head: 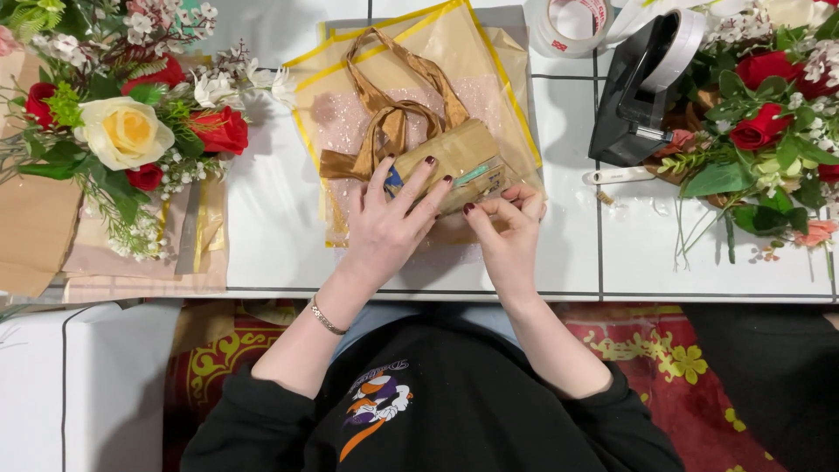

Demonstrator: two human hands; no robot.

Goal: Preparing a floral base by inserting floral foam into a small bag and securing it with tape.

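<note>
A small gold-brown fabric bag (454, 153) with satin handles lies on a clear plastic sheet with yellow edges (489, 70) in the middle of the white tiled table. My left hand (395, 223) rests flat on the bag's lower left part, fingers spread. My right hand (507, 229) pinches the bag's lower right edge between thumb and fingertips. A small green strip (472, 175) shows on the bag's front.
A bouquet of red and cream roses (131, 131) lies at the left on brown paper (35, 218). More red roses (769, 114) lie at the right. A black tape dispenser (642, 87) and a tape roll (572, 26) stand at the back right.
</note>
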